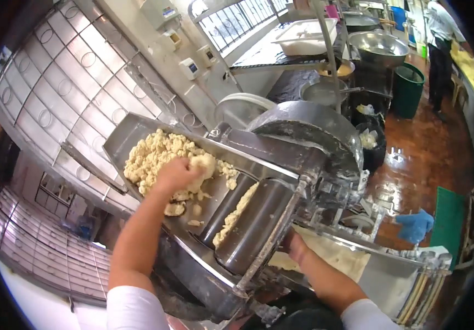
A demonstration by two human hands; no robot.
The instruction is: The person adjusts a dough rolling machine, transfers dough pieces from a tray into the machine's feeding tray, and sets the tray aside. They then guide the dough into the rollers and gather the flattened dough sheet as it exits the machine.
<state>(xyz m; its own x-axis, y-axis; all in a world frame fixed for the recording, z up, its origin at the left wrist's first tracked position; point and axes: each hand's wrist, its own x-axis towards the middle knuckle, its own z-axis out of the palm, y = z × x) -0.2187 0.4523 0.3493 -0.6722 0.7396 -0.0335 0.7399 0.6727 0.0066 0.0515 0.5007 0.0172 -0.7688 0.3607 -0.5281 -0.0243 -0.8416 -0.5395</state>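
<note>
My left hand (180, 175) is closed on a lump of pale dough (202, 165) in the metal hopper tray (117, 135). Crumbly dough (157, 151) is heaped around it, with loose bits nearer the rollers. Two dark metal rollers (259, 225) lie to the right, and a strip of dough (237, 213) rests in the gap between them. My right hand (295, 247) is low beside the machine's frame, above a flat dough sheet (336, 256); the frame hides its fingers.
A large wheel guard (308, 124) stands behind the rollers. Further back are a white tub (306, 41), a metal bowl (379, 47) and a green bin (409, 91). A blue glove (415, 225) hangs at right. Another person (442, 49) stands at the far right.
</note>
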